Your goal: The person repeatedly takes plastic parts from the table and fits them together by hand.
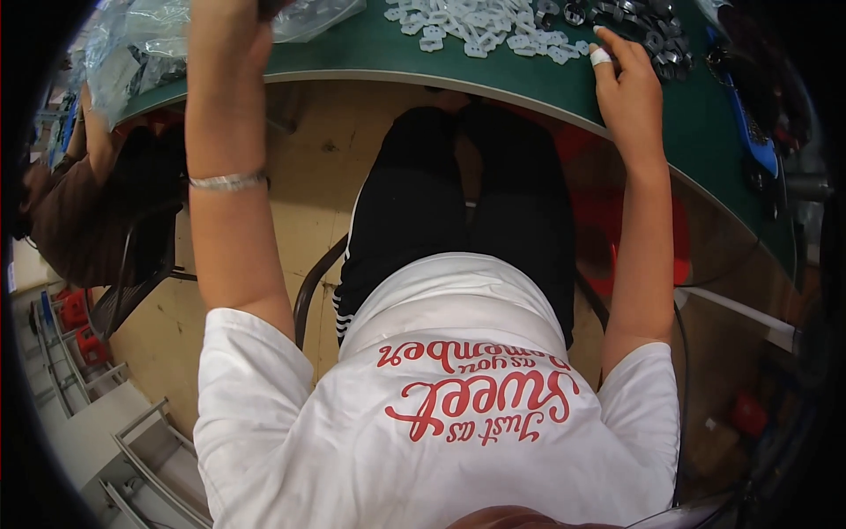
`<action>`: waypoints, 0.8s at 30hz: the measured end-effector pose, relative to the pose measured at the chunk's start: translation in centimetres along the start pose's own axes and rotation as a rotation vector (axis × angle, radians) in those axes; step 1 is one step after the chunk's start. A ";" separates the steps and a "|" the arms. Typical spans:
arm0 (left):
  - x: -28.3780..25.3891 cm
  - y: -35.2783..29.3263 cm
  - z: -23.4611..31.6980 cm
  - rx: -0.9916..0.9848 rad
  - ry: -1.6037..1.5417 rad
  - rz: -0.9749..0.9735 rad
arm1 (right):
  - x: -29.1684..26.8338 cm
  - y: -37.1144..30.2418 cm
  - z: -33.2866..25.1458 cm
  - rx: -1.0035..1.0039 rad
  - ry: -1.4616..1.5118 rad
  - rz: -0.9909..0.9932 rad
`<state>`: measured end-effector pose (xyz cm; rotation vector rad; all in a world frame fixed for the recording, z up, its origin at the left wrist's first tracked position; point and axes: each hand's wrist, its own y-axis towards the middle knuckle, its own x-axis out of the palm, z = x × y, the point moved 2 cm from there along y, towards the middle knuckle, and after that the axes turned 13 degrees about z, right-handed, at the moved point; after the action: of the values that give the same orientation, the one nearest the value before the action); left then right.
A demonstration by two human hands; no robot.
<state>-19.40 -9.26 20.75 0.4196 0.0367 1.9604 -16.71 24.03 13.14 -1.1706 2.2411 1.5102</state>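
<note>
My right hand (627, 84) is over the green table, its fingers reaching out and somewhat apart; white tape wraps one digit. Its fingertips are beside the right end of a pile of small white plastic pieces (480, 26). Just past it, on the right, lies a heap of small dark shiny parts (665, 40). My left hand (231, 22) is at the top edge, mostly cut off, with its fingers out of sight. Something dark (271, 7) shows beside it, and whether the hand holds it is unclear.
Clear plastic bags (145, 44) lie at the left of the green table (370, 66). A blue-edged tool or tray (749, 132) is at the right. Another person (79, 207) sits at the left. A red stool (599, 234) stands under the table.
</note>
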 end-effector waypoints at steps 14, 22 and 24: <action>-1.0 -20.2 -12.4 -1.415 -0.551 -0.052 | -3.0 -4.3 -2.3 0.354 0.724 0.063; -1.1 -22.3 -14.1 -1.071 -0.145 -0.171 | -1.7 -14.7 -4.8 0.593 0.898 -0.556; -1.3 -22.6 -14.1 -1.041 -0.120 -0.176 | -1.6 -15.6 -4.8 0.649 0.899 -0.589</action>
<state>-3.40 1.41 2.29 -0.1589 -0.9467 1.5233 -3.50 18.12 5.34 -2.2107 2.1702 -0.0318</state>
